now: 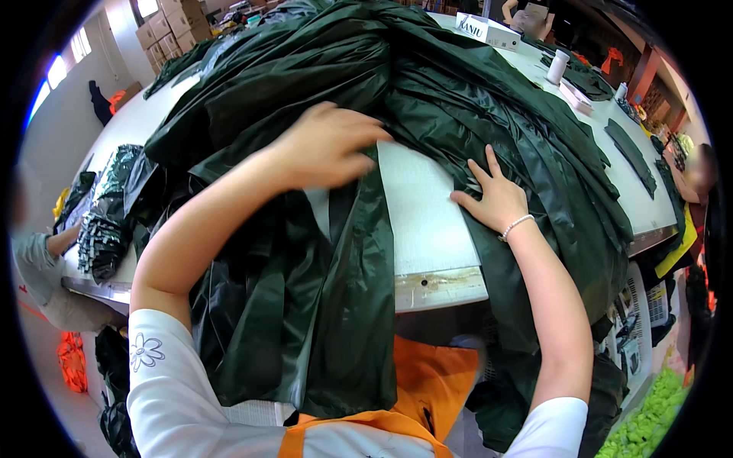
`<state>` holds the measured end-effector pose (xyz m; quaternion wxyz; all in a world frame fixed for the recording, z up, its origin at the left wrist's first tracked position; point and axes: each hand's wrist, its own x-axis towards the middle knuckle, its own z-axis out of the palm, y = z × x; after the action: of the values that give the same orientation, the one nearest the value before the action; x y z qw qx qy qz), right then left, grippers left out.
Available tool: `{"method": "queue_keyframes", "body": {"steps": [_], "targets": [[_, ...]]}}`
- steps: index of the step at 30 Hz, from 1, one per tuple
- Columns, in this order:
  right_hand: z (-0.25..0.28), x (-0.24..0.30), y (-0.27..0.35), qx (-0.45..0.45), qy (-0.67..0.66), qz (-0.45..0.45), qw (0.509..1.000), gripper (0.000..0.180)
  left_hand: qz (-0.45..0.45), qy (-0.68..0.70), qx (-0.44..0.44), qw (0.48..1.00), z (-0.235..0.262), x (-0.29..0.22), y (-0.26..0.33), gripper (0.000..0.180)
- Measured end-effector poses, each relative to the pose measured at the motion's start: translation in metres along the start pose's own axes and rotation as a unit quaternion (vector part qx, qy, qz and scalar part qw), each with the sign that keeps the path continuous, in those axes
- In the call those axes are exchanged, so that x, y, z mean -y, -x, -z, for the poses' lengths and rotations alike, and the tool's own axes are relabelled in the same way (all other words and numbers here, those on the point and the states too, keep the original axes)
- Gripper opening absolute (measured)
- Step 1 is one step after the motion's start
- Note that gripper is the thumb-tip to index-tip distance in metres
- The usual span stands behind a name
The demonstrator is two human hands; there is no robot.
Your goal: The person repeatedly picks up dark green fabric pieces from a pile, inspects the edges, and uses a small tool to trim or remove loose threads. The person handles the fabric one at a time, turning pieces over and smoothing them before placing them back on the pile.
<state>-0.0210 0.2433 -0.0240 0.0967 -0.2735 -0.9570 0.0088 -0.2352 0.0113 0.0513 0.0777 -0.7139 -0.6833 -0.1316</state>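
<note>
A big heap of shiny dark green coated fabric [305, 69] covers the table, and long panels hang over the front edge toward me. My left hand [324, 145] is over the left-hand folds, above the gap between the two parts of the heap. Motion smears its bent fingers, so I cannot see whether they pinch the cloth. On the right-hand part of the fabric [565, 198], my right hand [495, 197] lies palm down with its fingers spread. A small silvery patch shows between those fingers, too small to make out. A beaded bracelet circles that wrist.
The white tabletop [427, 221] shows between the fabric parts. Farther right are a white box [487, 30], a white bottle [558, 67] and a dark green cut strip [631, 158]. A bundle of dark strips [111, 221] lies at left, near another person's hand. Bright green pieces [649, 416] fill the lower right.
</note>
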Motion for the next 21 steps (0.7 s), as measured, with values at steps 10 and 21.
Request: {"method": "queue_keyframes", "body": {"steps": [10,21], "targets": [[-0.024,-0.031,-0.008,-0.120,-0.081,0.017,0.989,0.044,0.221,0.011,0.273,0.936,-0.024,0.049,0.179,0.029],[-0.036,-0.064,0.000,-0.191,-0.135,0.099,0.967,0.050,0.359,-0.100,0.158,0.915,-0.008,0.222,0.314,0.044]]}}
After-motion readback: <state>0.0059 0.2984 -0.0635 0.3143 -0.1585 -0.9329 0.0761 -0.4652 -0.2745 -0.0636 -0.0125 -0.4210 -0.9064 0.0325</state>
